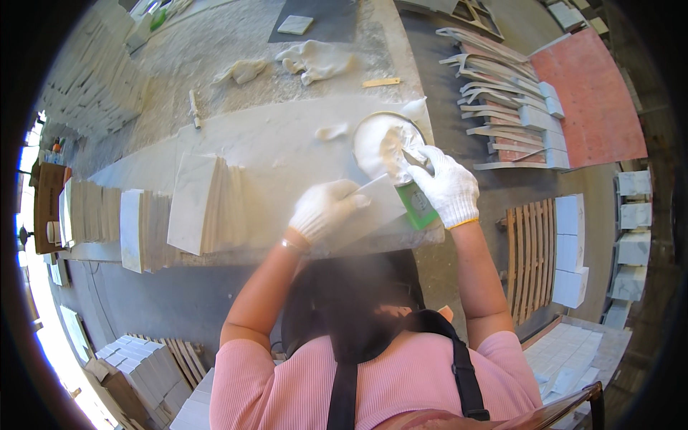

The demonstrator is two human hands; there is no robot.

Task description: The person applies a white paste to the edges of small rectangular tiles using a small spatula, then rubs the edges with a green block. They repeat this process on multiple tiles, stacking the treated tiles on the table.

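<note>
My left hand (326,209), in a white knitted glove, grips a pale marble tile (378,206) by its left end, tilted above the worktable. My right hand (451,192), gloved the same way, is at the near right edge of a round dish (388,113) of white paste (373,147). Its thumb and fingers come together around something in the dish that I cannot make out. A green rectangular block (416,206) lies just below the dish, partly covered by the tile's right end and close to my right hand.
Tile stacks (193,204) stand along the worktable's left side. Crumpled whitish cloths (315,61), a wooden stick (381,82) and a small white tile (295,25) lie farther back. Across the floor, bent strips (502,93) rest beside a reddish board (591,100); a slatted pallet (530,258) stands right.
</note>
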